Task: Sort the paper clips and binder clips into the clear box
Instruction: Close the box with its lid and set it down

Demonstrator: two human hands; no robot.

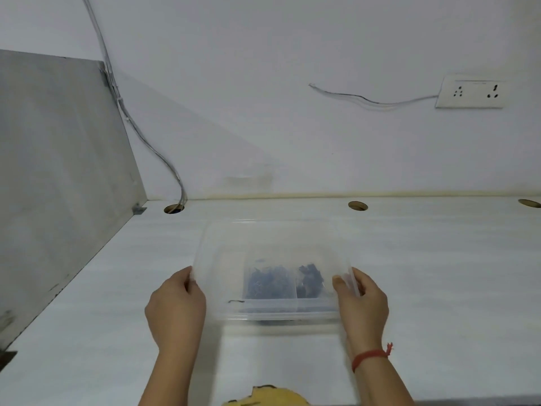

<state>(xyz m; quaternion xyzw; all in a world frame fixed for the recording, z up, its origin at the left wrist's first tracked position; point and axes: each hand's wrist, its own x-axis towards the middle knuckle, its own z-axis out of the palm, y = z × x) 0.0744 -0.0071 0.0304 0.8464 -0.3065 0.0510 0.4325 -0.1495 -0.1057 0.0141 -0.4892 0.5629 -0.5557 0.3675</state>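
A clear plastic lid (pixel 234 238) is held flat over the clear box (pixel 272 313) on the white desk. My left hand (pixel 175 309) grips the lid's left edge and my right hand (pixel 361 306) grips its right edge. Through the lid I see the box split in two: dark blue paper clips (pixel 268 284) lie in the left compartment, dark binder clips (pixel 310 281) in the right one. One dark clip (pixel 235 301) lies just left of the box, under the lid. The picture is blurred, so small details are unclear.
The white desk (pixel 439 273) meets a white wall at the back, with three cable holes (pixel 357 205) along that edge. A grey partition (pixel 58 186) stands at the left. A wall socket (pixel 471 91) hangs at the upper right. Something yellow (pixel 265 397) shows at the bottom edge.
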